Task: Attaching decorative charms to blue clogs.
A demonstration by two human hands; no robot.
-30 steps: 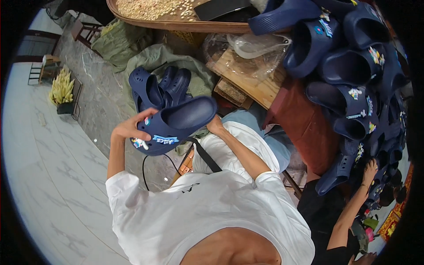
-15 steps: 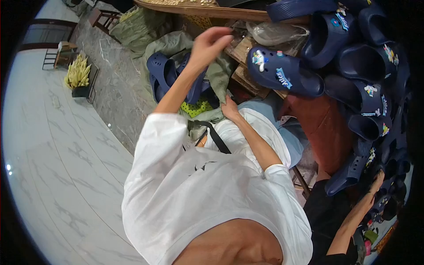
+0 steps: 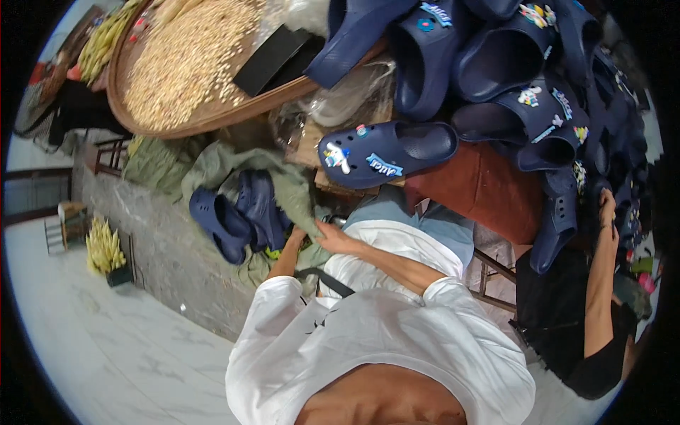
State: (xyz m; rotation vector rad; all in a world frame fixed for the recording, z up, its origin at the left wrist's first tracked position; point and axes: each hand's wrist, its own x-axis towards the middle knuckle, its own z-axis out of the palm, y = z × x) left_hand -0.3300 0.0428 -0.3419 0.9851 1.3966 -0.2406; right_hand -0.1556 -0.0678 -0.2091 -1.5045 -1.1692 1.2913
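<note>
A grey-green woven sack (image 3: 294, 185) lies open in front of me, with several plain dark-blue clogs (image 3: 221, 221) inside. My right hand (image 3: 336, 238) is closed on the edge of the sack, just right of the clogs. Low at the sack's mouth is my left hand (image 3: 295, 239), close beside the right; its fingers are mostly hidden. A dark-blue clog with colourful charms (image 3: 386, 152) rests on its own just beyond my lap, touched by neither hand.
A large pile of charm-decorated clogs (image 3: 506, 60) rises at the right, beside a reddish-brown cushion-like block (image 3: 482, 191). Far left stands a round tray (image 3: 117, 99) of pale kernels. At the right edge another person's hand (image 3: 607, 205) reaches to the clogs.
My left hand has come down from above the sack to its mouth. My right hand still grips the sack's edge. The view has shifted, bringing the kernel tray into sight.
</note>
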